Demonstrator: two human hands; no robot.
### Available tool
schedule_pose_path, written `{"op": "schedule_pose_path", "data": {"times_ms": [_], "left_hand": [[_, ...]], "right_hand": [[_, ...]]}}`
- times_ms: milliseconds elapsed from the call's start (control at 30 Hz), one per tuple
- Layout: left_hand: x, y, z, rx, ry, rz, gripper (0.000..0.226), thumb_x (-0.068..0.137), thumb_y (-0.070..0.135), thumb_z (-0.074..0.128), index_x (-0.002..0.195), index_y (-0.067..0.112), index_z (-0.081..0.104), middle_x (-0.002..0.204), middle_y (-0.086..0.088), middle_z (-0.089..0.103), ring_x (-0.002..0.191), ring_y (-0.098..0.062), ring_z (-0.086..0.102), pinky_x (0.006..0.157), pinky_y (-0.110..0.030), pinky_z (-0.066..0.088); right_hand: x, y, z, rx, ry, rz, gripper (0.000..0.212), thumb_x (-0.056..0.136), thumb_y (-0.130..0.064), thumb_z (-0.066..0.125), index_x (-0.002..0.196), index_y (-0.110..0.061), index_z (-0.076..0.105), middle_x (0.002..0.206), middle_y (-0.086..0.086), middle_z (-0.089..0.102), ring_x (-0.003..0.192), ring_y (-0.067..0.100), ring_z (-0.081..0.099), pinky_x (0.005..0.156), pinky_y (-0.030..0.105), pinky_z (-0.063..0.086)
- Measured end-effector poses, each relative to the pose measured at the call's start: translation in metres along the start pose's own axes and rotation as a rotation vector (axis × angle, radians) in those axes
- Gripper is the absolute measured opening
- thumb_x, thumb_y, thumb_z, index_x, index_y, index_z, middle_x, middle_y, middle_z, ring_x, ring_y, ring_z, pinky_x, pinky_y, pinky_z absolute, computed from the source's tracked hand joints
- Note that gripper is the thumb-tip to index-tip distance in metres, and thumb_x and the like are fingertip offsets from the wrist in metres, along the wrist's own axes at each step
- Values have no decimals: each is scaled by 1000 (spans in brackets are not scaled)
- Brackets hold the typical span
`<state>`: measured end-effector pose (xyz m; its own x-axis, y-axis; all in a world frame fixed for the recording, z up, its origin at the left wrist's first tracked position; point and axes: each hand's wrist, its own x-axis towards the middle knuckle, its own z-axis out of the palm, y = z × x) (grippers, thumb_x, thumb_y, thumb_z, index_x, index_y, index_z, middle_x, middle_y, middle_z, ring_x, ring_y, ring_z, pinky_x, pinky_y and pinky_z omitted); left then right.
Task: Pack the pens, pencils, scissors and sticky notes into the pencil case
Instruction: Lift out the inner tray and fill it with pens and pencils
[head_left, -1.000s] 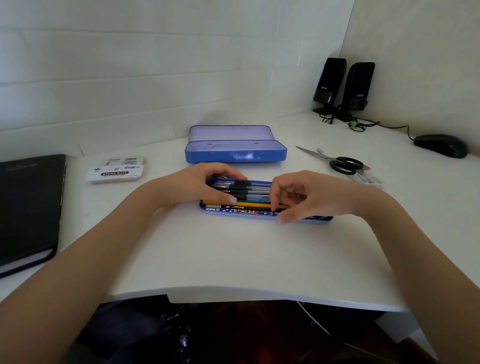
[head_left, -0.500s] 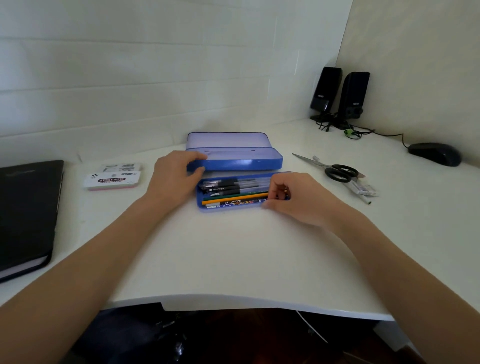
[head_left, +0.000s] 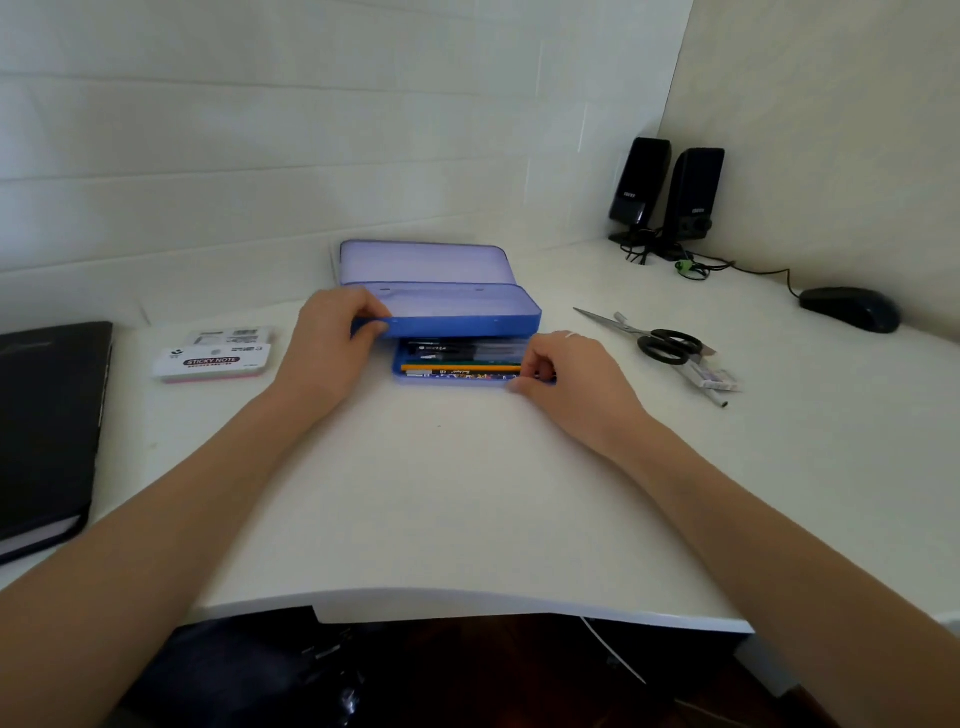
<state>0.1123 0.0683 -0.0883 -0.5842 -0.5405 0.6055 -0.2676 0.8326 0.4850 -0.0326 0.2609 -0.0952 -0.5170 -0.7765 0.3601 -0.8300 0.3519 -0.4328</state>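
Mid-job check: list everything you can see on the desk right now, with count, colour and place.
pencil case: one, blue, desk centre, lid open.
tray: one, blue, just in front of the case, filled with pens and pencils.
sticky notes: one pack, white and pink, left of the case.
scissors: one, black handles, right of the case.
wrapped pen: one, beside the scissors.
notebook: one, black, far left.
speakers: two, black, back right corner.
mouse: one, black, far right.
left hand: grips the case's left end.
right hand: holds the tray's right end.

The left hand (head_left: 332, 338) grips the open pencil case (head_left: 457, 312); the right hand (head_left: 571, 374) pinches its pen-filled tray (head_left: 410, 376).
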Motion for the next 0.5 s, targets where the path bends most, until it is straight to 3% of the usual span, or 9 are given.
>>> {"op": "schedule_pose_path", "data": {"times_ms": [167,267,333,433,500], "left_hand": [[0,4,-2,-47,77,28,7,85,2,59,87,2,66,85,2,57,84,-16,46,70,-4,30],[0,6,-1,-49,103,46,7,85,3,60,88,3,67,85,3,56,86,-16,45,69,-12,27],[-1,7,-1,-58,111,53,7,85,3,60,88,3,67,86,4,56,87,-16,45,73,-6,29],[-1,6,-1,-71,112,56,7,85,3,60,89,4,67,87,4,56,88,-16,46,77,2,28],[-1,5,-1,-91,95,48,7,86,3,60,88,5,66,86,4,56,88,-16,46,76,1,30]], "right_hand": [[20,6,11,-100,69,16,10,88,-16,58,88,-6,60,93,6,57,86,22,50,68,32,39],[36,9,15,-71,95,55,11,86,-14,61,86,-3,62,92,8,59,83,22,50,67,29,34],[44,12,18,-26,121,110,9,84,-13,63,84,-4,64,86,5,57,79,19,49,66,28,34],[45,17,15,221,239,241,8,82,-8,59,81,-11,66,78,2,63,70,18,58,64,23,43],[42,18,0,596,350,381,10,89,-10,54,91,-10,64,77,7,66,65,17,63,68,28,54]]}}
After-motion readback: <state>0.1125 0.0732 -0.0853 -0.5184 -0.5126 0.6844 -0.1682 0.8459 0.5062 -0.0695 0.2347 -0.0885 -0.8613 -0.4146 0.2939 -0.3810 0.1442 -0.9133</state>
